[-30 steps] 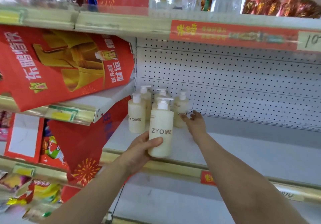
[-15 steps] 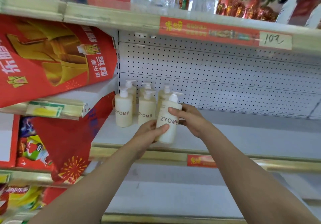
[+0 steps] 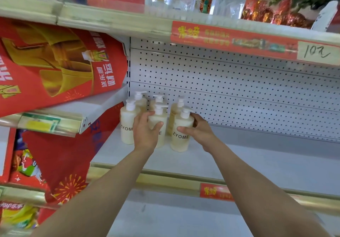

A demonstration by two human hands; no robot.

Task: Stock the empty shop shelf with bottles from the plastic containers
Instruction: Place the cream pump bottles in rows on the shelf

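- Bottle (image 3: 181, 139) is clasped upright on the shelf (image 3: 257, 163) by the right hand (image 3: 199, 132), thumb across its label.
- Just left of that grip, the middle bottle (image 3: 161, 140) is clasped by the left hand (image 3: 145, 133).
- Behind the grip, 3 rear bottles (image 3: 174, 113) are ranged.
- Label should be squared forward and base set flat before fingers are released.

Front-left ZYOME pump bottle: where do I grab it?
Take the front-left pump bottle round its wide straight body, from the front. It stands upright, with a back bottle close behind and the middle bottle on its right; its pump head is narrow and might press down.
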